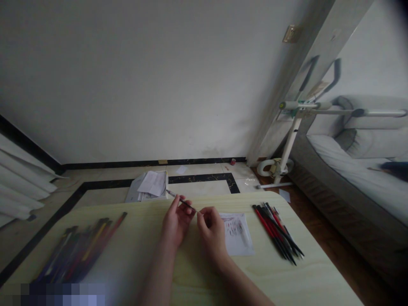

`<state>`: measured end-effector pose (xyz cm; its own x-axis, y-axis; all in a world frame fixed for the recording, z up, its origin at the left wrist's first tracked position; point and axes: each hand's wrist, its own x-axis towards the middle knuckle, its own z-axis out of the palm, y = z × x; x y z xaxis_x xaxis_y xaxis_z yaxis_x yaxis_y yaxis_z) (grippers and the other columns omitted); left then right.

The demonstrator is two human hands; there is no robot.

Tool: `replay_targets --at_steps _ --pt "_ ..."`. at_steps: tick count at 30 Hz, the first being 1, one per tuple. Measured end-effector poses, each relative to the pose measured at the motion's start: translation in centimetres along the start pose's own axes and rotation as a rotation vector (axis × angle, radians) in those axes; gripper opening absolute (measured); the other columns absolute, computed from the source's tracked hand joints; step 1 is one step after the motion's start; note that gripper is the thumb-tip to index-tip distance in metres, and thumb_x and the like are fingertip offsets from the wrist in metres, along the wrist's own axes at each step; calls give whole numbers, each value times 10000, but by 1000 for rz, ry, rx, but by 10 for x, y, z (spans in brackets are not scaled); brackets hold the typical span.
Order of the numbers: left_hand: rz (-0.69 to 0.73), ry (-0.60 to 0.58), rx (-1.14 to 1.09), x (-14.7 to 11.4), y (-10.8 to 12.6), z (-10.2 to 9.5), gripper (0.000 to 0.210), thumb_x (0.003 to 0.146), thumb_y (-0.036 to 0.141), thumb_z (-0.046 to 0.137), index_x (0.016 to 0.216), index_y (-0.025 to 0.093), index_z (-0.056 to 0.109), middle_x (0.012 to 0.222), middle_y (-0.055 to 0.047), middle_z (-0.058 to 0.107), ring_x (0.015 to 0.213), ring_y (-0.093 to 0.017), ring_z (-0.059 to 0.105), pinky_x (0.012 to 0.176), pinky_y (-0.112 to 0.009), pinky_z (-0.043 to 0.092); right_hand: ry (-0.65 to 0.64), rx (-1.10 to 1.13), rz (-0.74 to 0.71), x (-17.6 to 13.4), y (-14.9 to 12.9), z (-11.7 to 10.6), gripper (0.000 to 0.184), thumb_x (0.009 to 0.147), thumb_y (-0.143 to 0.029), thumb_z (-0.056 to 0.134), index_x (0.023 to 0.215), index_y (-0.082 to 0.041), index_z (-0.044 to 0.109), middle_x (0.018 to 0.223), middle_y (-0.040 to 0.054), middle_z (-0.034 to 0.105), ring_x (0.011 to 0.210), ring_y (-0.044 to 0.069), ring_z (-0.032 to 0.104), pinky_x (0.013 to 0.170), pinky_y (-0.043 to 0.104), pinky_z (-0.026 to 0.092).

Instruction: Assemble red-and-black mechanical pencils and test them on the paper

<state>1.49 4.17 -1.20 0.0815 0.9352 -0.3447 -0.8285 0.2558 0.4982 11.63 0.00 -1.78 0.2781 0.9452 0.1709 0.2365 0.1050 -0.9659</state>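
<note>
pen — slim, dark barrel, paler section toward its far-left end — slants above the worktop near the middle of its far edge. left hand pinches the barrel, thumb against fingers. right hand curls in at the pen's right end; can't tell if it grips. scribbled paper just beside; red and black pens near worktop's right edge.

Left hand near curled right hand

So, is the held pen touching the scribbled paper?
No, the left hand holds the pen away from the paper, which lies to the right, beside the right hand.
</note>
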Motion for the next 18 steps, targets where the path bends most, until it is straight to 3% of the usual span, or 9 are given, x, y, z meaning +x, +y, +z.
replay_targets --at_steps 18 --pt "5 1 -10 0 1 1 83 779 233 530 798 153 536 666 -27 589 492 -86 506 563 -253 478 6 17 -11 0 -1 0 89 749 -252 501 722 -168 508 548 -37 478 495 96 430 471 198 331"
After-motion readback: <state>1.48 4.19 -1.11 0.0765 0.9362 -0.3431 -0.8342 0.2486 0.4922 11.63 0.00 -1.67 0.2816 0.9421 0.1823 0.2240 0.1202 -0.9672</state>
